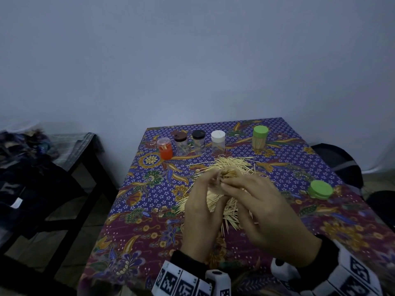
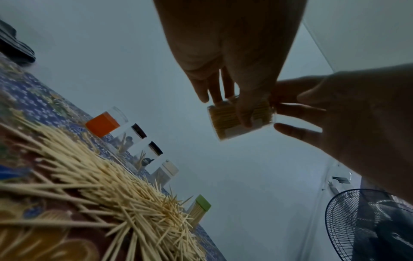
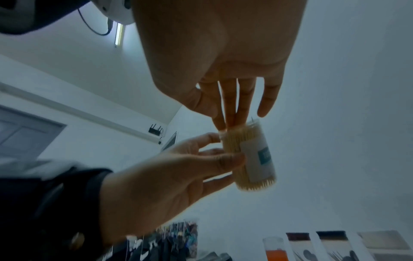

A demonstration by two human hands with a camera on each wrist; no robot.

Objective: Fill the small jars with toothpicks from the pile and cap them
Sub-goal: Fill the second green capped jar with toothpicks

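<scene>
A clear small jar [image 1: 229, 173] [image 2: 241, 118] [image 3: 252, 159], packed with toothpicks and without a cap, is held in the air above the toothpick pile [image 1: 233, 164] [image 2: 100, 185]. My left hand [image 1: 213, 178] [image 3: 223, 155] grips the jar's side, thumb across it. My right hand [image 1: 225, 183] [image 3: 230, 121] reaches its straight fingertips to the jar's open mouth and touches the toothpick ends. A loose green cap [image 1: 320, 189] lies on the cloth to the right. At the back stands a green-capped jar [image 1: 260, 137] full of toothpicks.
Several nearly empty capped jars stand in a back row: orange [image 1: 164, 148], brown-capped [image 1: 181, 143], black-capped [image 1: 198, 142], white-capped [image 1: 218, 143]. A dark side table [image 1: 70, 159] with clothes stands left of the patterned table [image 1: 149, 221]. A fan [image 2: 368, 226] stands to the right.
</scene>
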